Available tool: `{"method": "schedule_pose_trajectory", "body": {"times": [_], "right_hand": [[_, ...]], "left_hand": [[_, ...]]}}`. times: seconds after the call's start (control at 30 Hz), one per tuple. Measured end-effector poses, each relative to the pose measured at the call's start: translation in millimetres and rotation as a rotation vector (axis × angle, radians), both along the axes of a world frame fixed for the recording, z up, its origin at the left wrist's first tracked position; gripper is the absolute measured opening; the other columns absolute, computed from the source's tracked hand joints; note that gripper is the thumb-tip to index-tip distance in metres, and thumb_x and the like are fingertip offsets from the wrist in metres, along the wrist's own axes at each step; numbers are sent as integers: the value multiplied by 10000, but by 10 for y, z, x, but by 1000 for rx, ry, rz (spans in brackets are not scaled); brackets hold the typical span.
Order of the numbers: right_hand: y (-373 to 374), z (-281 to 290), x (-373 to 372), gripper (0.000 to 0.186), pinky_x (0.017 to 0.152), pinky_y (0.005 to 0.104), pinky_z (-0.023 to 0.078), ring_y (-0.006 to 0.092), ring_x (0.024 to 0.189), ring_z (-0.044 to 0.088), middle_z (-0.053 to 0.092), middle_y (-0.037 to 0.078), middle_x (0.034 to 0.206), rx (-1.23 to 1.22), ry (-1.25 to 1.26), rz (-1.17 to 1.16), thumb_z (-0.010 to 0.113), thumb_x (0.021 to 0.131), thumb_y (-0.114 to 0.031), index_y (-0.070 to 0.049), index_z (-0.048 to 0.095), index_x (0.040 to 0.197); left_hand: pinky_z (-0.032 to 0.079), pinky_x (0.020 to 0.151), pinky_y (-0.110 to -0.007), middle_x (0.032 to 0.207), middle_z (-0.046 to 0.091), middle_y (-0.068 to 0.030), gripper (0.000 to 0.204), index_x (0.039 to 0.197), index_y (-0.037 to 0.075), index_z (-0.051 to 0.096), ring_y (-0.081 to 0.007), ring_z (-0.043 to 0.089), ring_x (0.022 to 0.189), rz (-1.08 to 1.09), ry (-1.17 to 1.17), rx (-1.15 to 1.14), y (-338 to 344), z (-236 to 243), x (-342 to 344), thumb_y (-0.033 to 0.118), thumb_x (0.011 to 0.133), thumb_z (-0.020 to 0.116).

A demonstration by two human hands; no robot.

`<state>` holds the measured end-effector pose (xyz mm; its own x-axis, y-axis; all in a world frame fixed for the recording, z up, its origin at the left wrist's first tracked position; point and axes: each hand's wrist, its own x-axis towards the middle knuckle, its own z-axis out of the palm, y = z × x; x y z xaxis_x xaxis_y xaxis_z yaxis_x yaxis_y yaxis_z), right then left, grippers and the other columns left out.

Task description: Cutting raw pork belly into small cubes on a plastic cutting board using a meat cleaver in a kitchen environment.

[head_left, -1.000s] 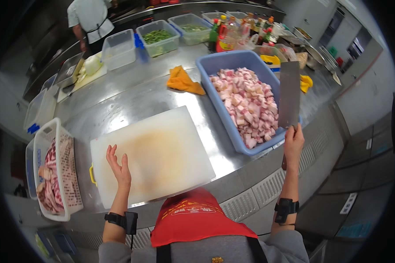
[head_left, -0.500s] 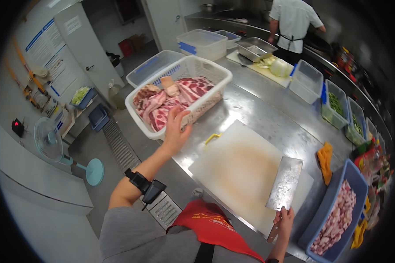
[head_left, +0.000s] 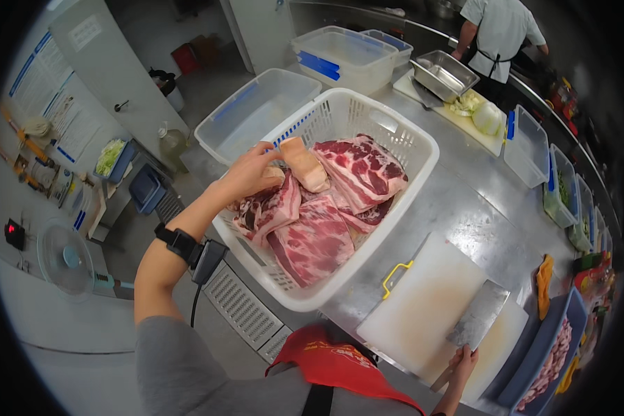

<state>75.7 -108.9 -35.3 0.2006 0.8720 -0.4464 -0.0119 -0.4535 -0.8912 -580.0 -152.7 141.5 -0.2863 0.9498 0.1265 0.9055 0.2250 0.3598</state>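
Observation:
My left hand (head_left: 251, 172) reaches into a white slatted basket (head_left: 402, 132) on the left of the counter. Its fingers bend around a piece of raw pork (head_left: 276, 173) at the basket's left side. Beside them lies a pale, skin-covered chunk (head_left: 304, 165), on top of large red-and-white slabs of pork (head_left: 315, 239). In my right hand (head_left: 462, 365) is the handle of a cleaver (head_left: 480, 313). The broad metal blade is over the white cutting board (head_left: 409, 319), which has a yellow handle (head_left: 396, 279).
A blue tub of cut meat (head_left: 551, 367) and an orange cloth (head_left: 544, 284) are at the right. Clear plastic containers (head_left: 527, 149) line the far right. Another clear box (head_left: 256, 107) stands behind the basket. A co-worker (head_left: 499, 31) stands at the back.
My left hand has moved from the basket's near rim to the meat at its left side. The view has shifted left, with the basket appearing closer. The cleaver stays in my right hand.

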Motion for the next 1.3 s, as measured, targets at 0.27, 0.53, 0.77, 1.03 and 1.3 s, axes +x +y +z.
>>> {"method": "schedule_pose_trajectory", "body": {"times": [0.27, 0.53, 0.77, 1.03, 1.3], "right_hand": [[-223, 19, -337, 79, 357, 248, 333, 87, 418, 389, 424, 4, 592, -67, -75, -79, 494, 915, -125, -102, 418, 915], [-301, -15, -549, 83, 344, 248, 293, 83, 401, 368, 417, 0, 583, -49, -82, -137, 502, 895, -103, -96, 422, 914], [-260, 0, -502, 77, 352, 247, 320, 82, 407, 376, 427, 4, 591, -29, -107, -95, 501, 891, -100, -84, 429, 914], [-248, -79, -356, 93, 337, 243, 343, 78, 406, 396, 444, 1, 590, -24, -54, -89, 517, 886, -125, -96, 429, 888], [-197, 92, 67, 104, 366, 250, 369, 91, 407, 427, 464, 3, 560, -23, 0, 113, 547, 884, -135, -49, 488, 888]], "left_hand": [[407, 914, -429, 1200, 513, -108, 654, 1239, 98, 480, -331, 515, 1106, -535, 309, -380, 892, -337, -204, 127, 634, 728], [436, 829, -386, 1131, 550, -101, 619, 1159, 134, 504, -281, 551, 1072, -734, 434, -343, 1079, -528, -195, 79, 582, 720], [486, 817, -379, 1061, 620, -105, 556, 1157, 112, 522, -273, 604, 992, -486, 62, -39, 999, -241, -334, 92, 637, 716], [478, 904, -342, 1114, 589, -89, 545, 1252, 26, 447, -209, 586, 1031, -215, -1318, 341, 702, 606, -29, 62, 736, 621], [471, 885, -323, 1092, 539, -78, 595, 1218, 86, 388, -164, 564, 985, -420, -1333, -121, 828, 547, 1868, 28, 690, 655]]}}
